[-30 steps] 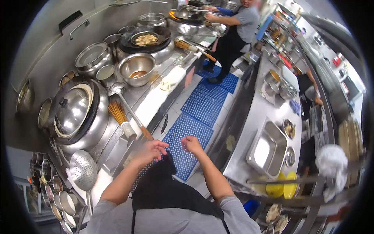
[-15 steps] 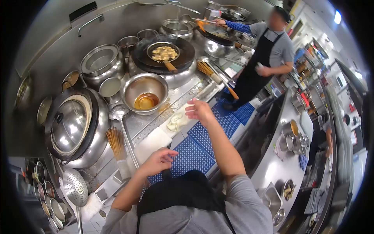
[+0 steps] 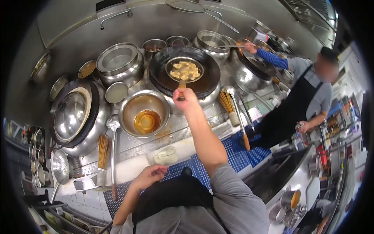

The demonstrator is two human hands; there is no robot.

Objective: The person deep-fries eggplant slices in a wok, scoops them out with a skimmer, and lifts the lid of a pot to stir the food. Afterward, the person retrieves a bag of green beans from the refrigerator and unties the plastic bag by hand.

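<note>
My right hand is closed round the wooden handle of a round strainer. Pale browned food pieces lie in the strainer, which sits over the dark wok. Near my apron, my left hand hangs with loosely bent fingers and holds nothing. A steel bowl with amber liquid stands on the counter, left of my right forearm. Between my hands and the bowl, a crumpled cloth lies on the white towel along the counter's front edge.
To the left are a lidded wok, a ladle, a bamboo brush and a perforated skimmer. Another bamboo brush lies right of the wok. A co-worker stands at the right-hand wok. Blue mats cover the floor.
My right hand has reached forward from above the counter edge and taken hold of the strainer's handle. My view has turned. The left hand stays near my apron.
</note>
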